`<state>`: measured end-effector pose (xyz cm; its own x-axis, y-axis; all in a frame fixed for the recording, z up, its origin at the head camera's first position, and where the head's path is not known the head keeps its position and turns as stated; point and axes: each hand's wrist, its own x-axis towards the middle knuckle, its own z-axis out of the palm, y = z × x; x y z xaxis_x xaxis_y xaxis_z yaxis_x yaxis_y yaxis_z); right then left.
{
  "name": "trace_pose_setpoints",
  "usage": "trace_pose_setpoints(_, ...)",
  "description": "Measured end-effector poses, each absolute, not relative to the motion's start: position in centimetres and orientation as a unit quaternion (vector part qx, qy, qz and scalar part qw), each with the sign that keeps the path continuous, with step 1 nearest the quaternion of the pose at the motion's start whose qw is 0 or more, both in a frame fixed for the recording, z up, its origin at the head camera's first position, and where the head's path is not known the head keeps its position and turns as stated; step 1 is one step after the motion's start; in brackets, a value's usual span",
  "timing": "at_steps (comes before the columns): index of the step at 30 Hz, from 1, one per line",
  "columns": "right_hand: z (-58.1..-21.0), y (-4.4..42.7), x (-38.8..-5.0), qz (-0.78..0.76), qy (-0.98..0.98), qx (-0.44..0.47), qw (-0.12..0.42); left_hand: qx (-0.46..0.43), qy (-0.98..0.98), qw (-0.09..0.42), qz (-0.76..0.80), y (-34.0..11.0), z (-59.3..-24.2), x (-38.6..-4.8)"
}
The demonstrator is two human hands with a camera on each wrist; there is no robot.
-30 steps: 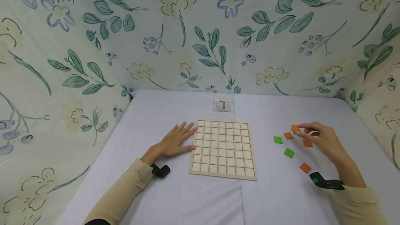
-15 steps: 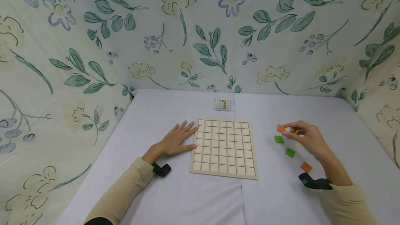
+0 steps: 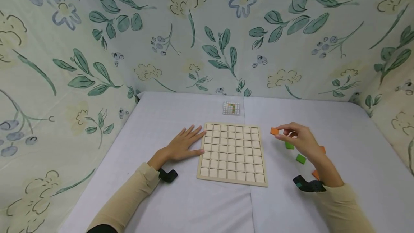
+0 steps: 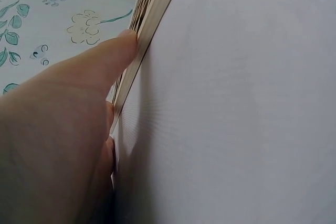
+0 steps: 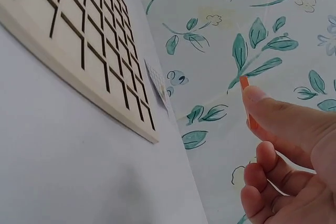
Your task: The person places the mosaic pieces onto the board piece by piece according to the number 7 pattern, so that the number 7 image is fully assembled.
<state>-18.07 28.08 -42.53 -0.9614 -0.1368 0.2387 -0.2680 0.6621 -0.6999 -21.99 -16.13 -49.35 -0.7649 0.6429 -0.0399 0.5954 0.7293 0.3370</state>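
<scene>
Between thumb and forefinger my right hand (image 3: pixel 299 137) pinches an orange square tile (image 3: pixel 274 131), held just right of the wooden grid board (image 3: pixel 231 182). The right wrist view shows the tile (image 5: pixel 247 98) edge-on, the other fingers curled below it. My left hand (image 3: pixel 181 146) lies spread on the cloth, thumb and fingertips touching the board's left edge. In the left wrist view the thumb (image 4: pixel 118 51) presses the board's side (image 4: pixel 152 30). No tiles sit in the board's square cells.
Green tiles (image 3: pixel 300 159) and orange tiles (image 3: pixel 315 174) lie on the white cloth, some partly hidden by the right hand and arm. Behind the board is a small card (image 3: pixel 231 108) printed with a coloured grid. Floral cloth (image 3: pixel 194 46) hangs around the table.
My right hand has carried the orange tile leftward from the scattered tiles to near the board's right edge. The left hand has stayed in place.
</scene>
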Motion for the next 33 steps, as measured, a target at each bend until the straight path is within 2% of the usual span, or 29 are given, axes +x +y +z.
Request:
trace_pose_setpoints(6, -42.4, 26.3, -18.7, 0.392, -0.908, 0.121, 0.077, 0.336, 0.926, 0.072, 0.156, -16.1, -49.3, -21.9)
trace_pose_setpoints(33, -44.1, 18.1, -22.3, 0.469, -0.869, 0.160, -0.019, 0.338, 0.926, 0.073, 0.152, -16.3, -49.6, -22.2)
